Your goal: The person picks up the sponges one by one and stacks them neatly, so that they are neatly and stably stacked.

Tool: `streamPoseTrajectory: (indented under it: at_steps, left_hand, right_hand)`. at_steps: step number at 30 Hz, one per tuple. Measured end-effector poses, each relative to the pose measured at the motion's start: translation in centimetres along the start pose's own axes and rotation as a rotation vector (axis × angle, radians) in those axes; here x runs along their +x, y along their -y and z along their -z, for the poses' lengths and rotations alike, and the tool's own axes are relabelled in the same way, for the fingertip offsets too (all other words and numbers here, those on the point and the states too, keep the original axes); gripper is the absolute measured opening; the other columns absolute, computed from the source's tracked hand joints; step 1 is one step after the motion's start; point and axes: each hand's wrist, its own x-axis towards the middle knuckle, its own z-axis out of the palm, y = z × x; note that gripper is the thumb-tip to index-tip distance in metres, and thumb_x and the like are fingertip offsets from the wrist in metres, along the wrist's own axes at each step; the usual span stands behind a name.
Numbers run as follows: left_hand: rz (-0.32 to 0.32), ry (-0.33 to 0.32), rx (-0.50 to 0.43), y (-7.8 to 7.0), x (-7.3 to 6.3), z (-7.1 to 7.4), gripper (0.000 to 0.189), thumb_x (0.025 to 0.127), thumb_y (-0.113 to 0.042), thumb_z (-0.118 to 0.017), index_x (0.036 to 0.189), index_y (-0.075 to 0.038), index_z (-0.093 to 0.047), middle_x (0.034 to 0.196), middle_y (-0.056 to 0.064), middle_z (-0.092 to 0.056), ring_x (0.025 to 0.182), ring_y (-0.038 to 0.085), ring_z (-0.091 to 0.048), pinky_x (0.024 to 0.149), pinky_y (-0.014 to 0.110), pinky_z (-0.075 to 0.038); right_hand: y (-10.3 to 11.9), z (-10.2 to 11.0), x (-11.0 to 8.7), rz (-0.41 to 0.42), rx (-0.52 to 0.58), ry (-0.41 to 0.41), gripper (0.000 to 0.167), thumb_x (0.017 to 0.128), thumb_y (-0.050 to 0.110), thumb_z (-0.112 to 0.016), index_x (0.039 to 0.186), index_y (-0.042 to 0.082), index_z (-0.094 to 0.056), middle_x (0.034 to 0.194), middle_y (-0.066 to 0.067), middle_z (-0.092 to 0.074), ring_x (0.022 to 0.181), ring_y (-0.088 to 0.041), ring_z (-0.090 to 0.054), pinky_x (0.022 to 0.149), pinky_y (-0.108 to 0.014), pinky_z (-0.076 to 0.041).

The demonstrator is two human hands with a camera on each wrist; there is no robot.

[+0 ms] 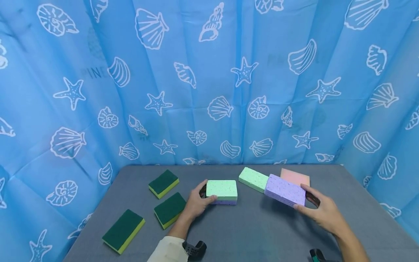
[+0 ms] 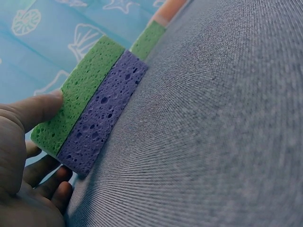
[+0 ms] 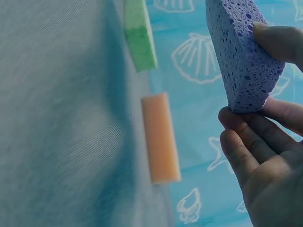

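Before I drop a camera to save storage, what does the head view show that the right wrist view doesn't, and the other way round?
Only the head view: the left hand holding a green-on-purple sponge stack, and three dark-green-and-yellow sponges.

Only the right wrist view: bent fingertips near the raised purple sponge, hidden in the head view.

Both: the right hand holding that purple sponge, the lone green sponge, the pink sponge, the grey table and the shell-print curtain.

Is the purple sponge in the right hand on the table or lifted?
Lifted: the right hand holds the purple sponge, and the right wrist view shows a gap between it and the table.
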Motion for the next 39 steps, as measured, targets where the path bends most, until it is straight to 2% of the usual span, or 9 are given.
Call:
streamPoseTrajectory:
  at_steps: [4, 8, 10, 15, 17, 27, 30, 34, 39]
  left_hand:
    - [-0.005, -0.002, -0.009, -0.5, -0.1, 0.0, 0.072, 0.089, -0.017, -0.072, 0.147, 0.004, -0.034, 0.142, 0.026, -0.041, 0.131, 0.039, -0.037, 0.104, 0.053, -0.033]
    - [-0.006, 0.010, -0.008, -3.0, -1.0, 0.3, 0.068, 0.090, -0.011, -0.070, 0.144, 0.009, -0.034, 0.139, 0.030, -0.041, 0.130, 0.043, -0.037, 0.103, 0.055, -0.033]
    - [-0.006, 0.017, -0.004, -3.9, -1.4, 0.4, 0.068, 0.090, -0.010, -0.070, 0.144, 0.011, -0.034, 0.138, 0.030, -0.042, 0.129, 0.044, -0.037, 0.103, 0.055, -0.033]
    - [-0.010, 0.008, -0.010, -1.4, -0.6, 0.1, 0.072, 0.089, -0.015, -0.072, 0.146, 0.007, -0.033, 0.139, 0.026, -0.043, 0.130, 0.040, -0.038, 0.104, 0.054, -0.032]
    - [-0.010, 0.002, -0.007, -0.2, -0.2, 0.0, 0.074, 0.089, -0.019, -0.073, 0.147, 0.004, -0.034, 0.141, 0.024, -0.042, 0.131, 0.038, -0.037, 0.104, 0.052, -0.033]
    - [0.004, -0.003, -0.004, 0.0, -0.1, 0.0, 0.074, 0.089, -0.023, -0.073, 0.148, 0.001, -0.035, 0.144, 0.023, -0.040, 0.132, 0.036, -0.037, 0.104, 0.051, -0.034]
    - [-0.002, -0.004, -0.022, -0.2, -0.1, 0.0, 0.074, 0.089, -0.019, -0.073, 0.148, 0.002, -0.033, 0.144, 0.025, -0.039, 0.132, 0.039, -0.036, 0.103, 0.053, -0.033]
    - [-0.007, -0.008, -0.016, -0.3, -0.1, 0.0, 0.074, 0.089, -0.019, -0.073, 0.148, 0.003, -0.034, 0.142, 0.025, -0.041, 0.131, 0.039, -0.037, 0.103, 0.053, -0.034]
    - [-0.008, -0.006, 0.003, -0.2, -0.1, 0.0, 0.075, 0.088, -0.023, -0.074, 0.147, 0.002, -0.035, 0.139, 0.022, -0.045, 0.129, 0.036, -0.040, 0.103, 0.051, -0.034]
  right_hand:
    - [0.9, 0.2, 0.0, 0.051, -0.001, -0.022, 0.085, 0.084, 0.036, -0.077, 0.142, -0.011, -0.036, 0.134, -0.038, -0.042, 0.119, -0.052, -0.045, 0.092, -0.053, -0.041]
    - [1.7, 0.3, 0.0, 0.081, 0.000, -0.033, 0.084, 0.084, 0.035, -0.077, 0.143, -0.010, -0.037, 0.134, -0.037, -0.043, 0.118, -0.050, -0.046, 0.092, -0.049, -0.042]
    - [1.1, 0.0, 0.3, 0.115, -0.007, -0.051, 0.085, 0.083, 0.039, -0.077, 0.144, -0.007, -0.038, 0.134, -0.034, -0.044, 0.117, -0.049, -0.048, 0.093, -0.034, -0.046]
    - [0.9, -0.4, 0.5, 0.163, -0.005, -0.095, 0.084, 0.081, 0.037, -0.079, 0.142, -0.006, -0.041, 0.133, -0.029, -0.047, 0.114, -0.045, -0.051, 0.093, -0.027, -0.046]
    - [1.9, -0.2, 0.2, 0.162, 0.005, -0.088, 0.081, 0.081, 0.031, -0.080, 0.141, -0.008, -0.041, 0.132, -0.030, -0.047, 0.114, -0.046, -0.050, 0.092, -0.043, -0.045]
    - [3.9, -0.3, 0.6, 0.204, -0.028, -0.054, 0.080, 0.080, 0.030, -0.081, 0.141, -0.007, -0.044, 0.133, -0.028, -0.048, 0.113, -0.042, -0.052, 0.091, -0.052, -0.043]
    - [4.3, -0.4, 0.9, 0.218, -0.022, -0.056, 0.080, 0.079, 0.030, -0.082, 0.140, -0.006, -0.045, 0.133, -0.027, -0.048, 0.112, -0.041, -0.053, 0.093, -0.031, -0.046]
    - [4.5, -0.8, 1.3, 0.264, 0.003, -0.064, 0.078, 0.079, 0.026, -0.083, 0.138, -0.008, -0.047, 0.132, -0.026, -0.050, 0.109, -0.038, -0.055, 0.084, -0.002, -0.031]
    - [4.8, -1.5, 1.7, 0.315, 0.048, -0.059, 0.075, 0.078, 0.020, -0.083, 0.135, -0.012, -0.047, 0.132, -0.027, -0.049, 0.110, -0.037, -0.054, 0.085, -0.002, -0.031]
